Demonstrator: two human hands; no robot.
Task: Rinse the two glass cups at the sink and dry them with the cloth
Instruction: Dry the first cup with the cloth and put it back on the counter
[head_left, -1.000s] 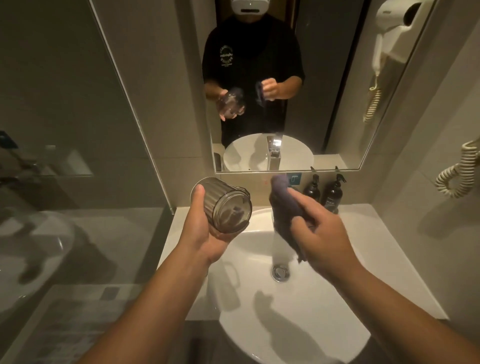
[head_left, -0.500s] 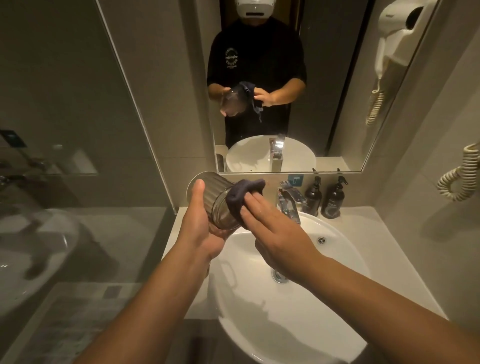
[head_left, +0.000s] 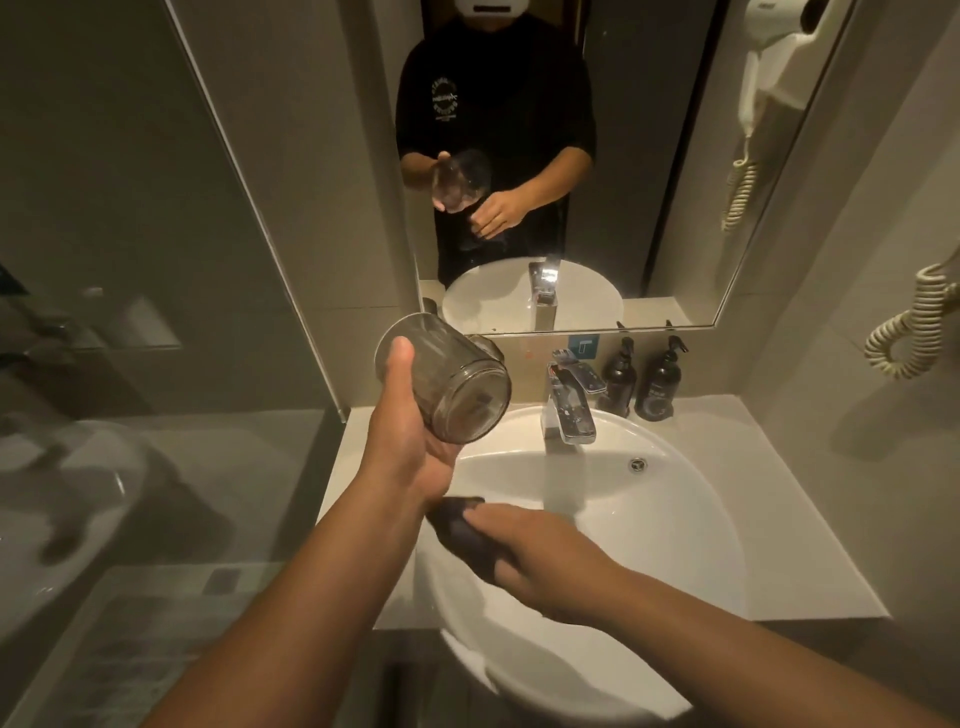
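My left hand (head_left: 410, 441) grips a ribbed glass cup (head_left: 452, 387), tilted on its side above the left rim of the white sink (head_left: 675, 519), with its thick base facing me. Lower down, over the basin, my right hand (head_left: 540, 556) holds a dark cloth (head_left: 462, 530), bunched under the fingers. Cloth and cup are apart. Only one cup shows. The chrome tap (head_left: 569, 410) stands behind the basin, and a pale streak below its spout looks like running water.
Two dark pump bottles (head_left: 639, 384) stand at the back of the white counter (head_left: 779, 493) beside the tap. A mirror (head_left: 649, 156) hangs above the sink, a glass partition (head_left: 234, 234) closes off the left, and a wall hairdryer cord (head_left: 914, 322) hangs at right.
My right hand has pulled the cloth off the cup's base and dropped down to the basin. The left hand has kept the cup tilted, raising it slightly.
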